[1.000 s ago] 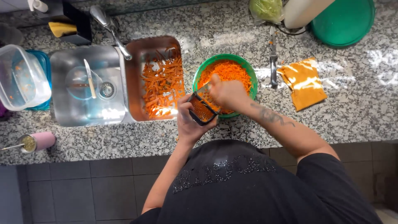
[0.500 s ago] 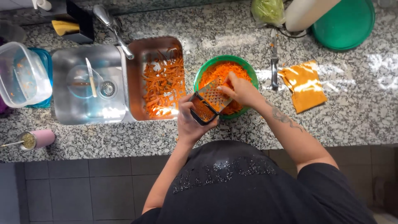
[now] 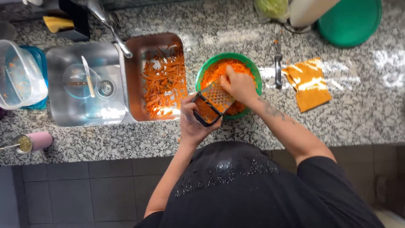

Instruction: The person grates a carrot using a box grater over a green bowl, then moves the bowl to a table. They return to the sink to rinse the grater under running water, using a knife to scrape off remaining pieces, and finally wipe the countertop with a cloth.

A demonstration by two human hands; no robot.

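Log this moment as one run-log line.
left hand: grips grater | right hand: on grater over green bowl | bowl: grated carrot

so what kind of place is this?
Most likely a home kitchen. There's a granite counter with a steel sink and tap, and the person's hands work a grater over a green bowl of shredded carrot.

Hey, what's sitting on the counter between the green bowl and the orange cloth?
In the head view, a dark-handled knife lies on the granite between the green bowl of grated carrot and the orange cloth, pointing away from the person.
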